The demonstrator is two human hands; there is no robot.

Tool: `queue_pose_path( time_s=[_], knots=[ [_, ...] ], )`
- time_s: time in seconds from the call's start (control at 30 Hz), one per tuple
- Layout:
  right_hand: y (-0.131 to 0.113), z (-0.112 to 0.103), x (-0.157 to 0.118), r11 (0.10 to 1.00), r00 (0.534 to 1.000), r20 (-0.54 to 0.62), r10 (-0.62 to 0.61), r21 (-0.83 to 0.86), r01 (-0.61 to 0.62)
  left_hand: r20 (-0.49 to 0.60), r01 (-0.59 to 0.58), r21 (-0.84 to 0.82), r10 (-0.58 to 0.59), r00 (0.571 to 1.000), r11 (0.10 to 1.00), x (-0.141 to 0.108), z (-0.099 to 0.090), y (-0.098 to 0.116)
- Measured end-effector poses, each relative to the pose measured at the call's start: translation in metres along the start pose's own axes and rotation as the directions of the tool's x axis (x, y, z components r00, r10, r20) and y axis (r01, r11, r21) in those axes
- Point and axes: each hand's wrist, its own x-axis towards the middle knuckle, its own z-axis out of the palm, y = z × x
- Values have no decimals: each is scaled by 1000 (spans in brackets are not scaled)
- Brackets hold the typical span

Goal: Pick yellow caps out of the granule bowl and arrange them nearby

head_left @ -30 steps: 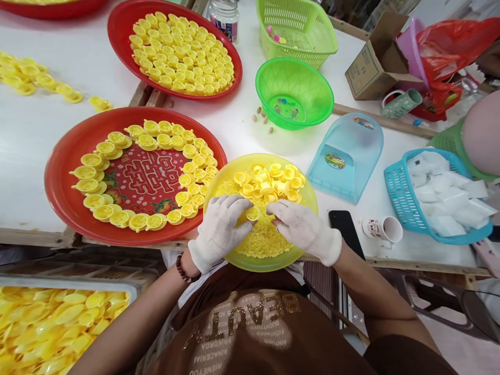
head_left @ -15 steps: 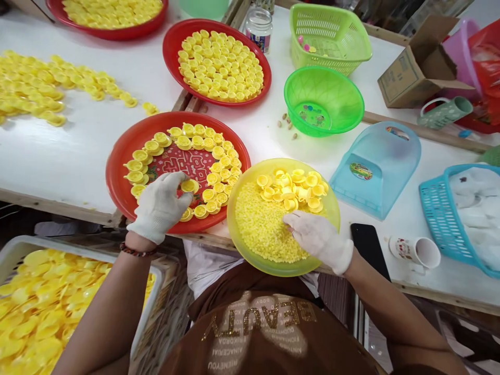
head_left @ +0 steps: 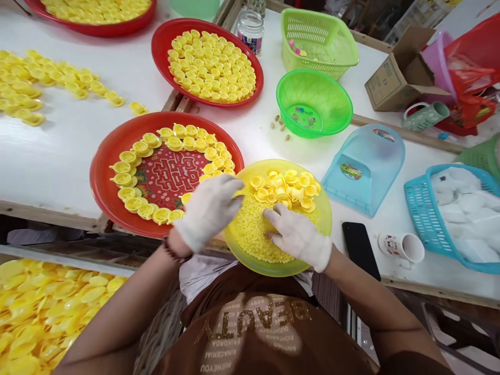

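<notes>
My left hand (head_left: 211,211), in a white glove, is over the gap between the red tray (head_left: 102,172) and the yellow bowl (head_left: 326,224). Its fingers point right over the bowl's left rim, bent and a little apart, with nothing visible in them. My gloved right hand (head_left: 297,234) is low over the small yellow beads (head_left: 250,229) in the bowl, fingers apart and nothing seen between them. Small yellow cups (head_left: 287,186) are heaped at the bowl's far side. More yellow cups (head_left: 127,179) form a ring on the red tray, partly hidden by my left hand.
Behind stand another red tray of cups (head_left: 158,57), a green bowl (head_left: 344,104) and a green basket (head_left: 289,31). At right are a blue scoop (head_left: 363,172), a phone (head_left: 360,250), a mug (head_left: 412,247) and a blue basket (head_left: 420,208). Yellow pieces (head_left: 47,312) fill a bin lower left.
My left hand has moved right, from the red tray's middle to the bowl's edge. My right hand has shifted slightly left over the beads, its fingers more spread. The view has shifted slightly.
</notes>
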Motion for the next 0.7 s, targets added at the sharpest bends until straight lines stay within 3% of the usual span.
queue_pose_path(
  time_s=[0.1, 0.2, 0.37, 0.47, 0.6, 0.7],
  knots=[
    [-5, 9, 4, 1000, 1000, 6, -15, 22, 15, 90, -106, -11, 106, 990, 994, 28, 23, 33],
    [1, 17, 4, 992, 999, -13, -40, 115, 42, 97, -97, 17, 95, 991, 995, 38, 34, 42],
    [22, 20, 1, 938, 994, -77, -76, 332, 98, 152, -195, 112, 177, 972, 974, 7, 22, 41],
    [31, 14, -2, 896, 984, -149, -97, 418, 151, 186, -223, 28, 214, 959, 974, -16, 23, 37],
    [30, 1, -1, 861, 950, -280, -139, 439, 256, 6, -187, -155, 190, 982, 970, -32, 40, 31],
    [20, -7, 6, 856, 928, -322, -185, 411, 314, -99, -144, -140, 131, 986, 980, -34, 49, 29]
  ],
)
